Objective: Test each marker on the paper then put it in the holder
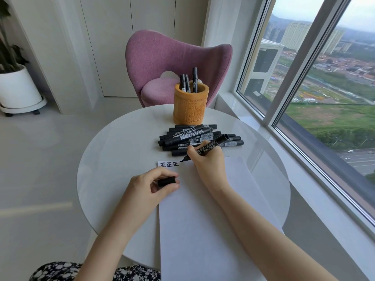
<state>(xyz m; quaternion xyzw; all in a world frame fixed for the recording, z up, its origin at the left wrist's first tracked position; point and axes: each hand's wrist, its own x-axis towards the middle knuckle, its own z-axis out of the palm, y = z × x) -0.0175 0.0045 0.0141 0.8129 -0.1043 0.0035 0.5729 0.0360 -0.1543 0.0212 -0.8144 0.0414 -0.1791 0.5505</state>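
A white sheet of paper (pixel 207 220) lies on the round white table (pixel 113 159), with three black characters (pixel 168 164) written at its top left corner. My right hand (pixel 207 161) grips an uncapped black marker (pixel 211 146), its tip touching the paper just right of the characters. My left hand (pixel 150 185) rests on the paper's left edge and pinches the black cap (pixel 166 181). A pile of several black markers (pixel 194 138) lies behind the paper. The carved wooden holder (pixel 190 106) stands at the table's far side with three markers (pixel 188 81) in it.
A pink upholstered chair (pixel 174 65) stands just beyond the table. A large window (pixel 316 78) runs along the right side, its sill close to the table edge. A white planter (pixel 18 88) on wheels sits at far left on the floor.
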